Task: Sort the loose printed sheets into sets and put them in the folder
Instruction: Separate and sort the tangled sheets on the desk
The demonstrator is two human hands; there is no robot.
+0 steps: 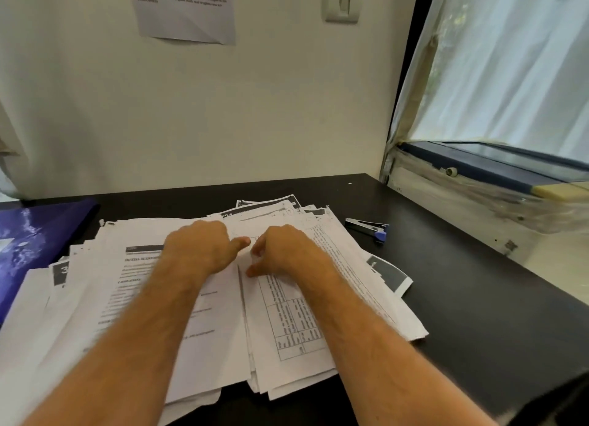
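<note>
A wide, untidy heap of loose printed sheets [344,266] covers the middle of the black desk [478,314]. Some pages carry text, some a table, some dark header blocks. Both my hands rest on top of the heap, close together. My left hand [200,250] lies palm down with the thumb stretched right. My right hand [283,250] has its fingers curled down onto a sheet beside the left thumb; whether it pinches the paper is unclear. A blue folder [35,240] lies at the desk's left edge, partly under the sheets.
A small blue and metal stapler [368,228] sits on the desk just right of the heap. A white wall with a taped notice [185,11] and a light switch [341,0] stands behind. A window ledge [478,199] borders the desk's right side.
</note>
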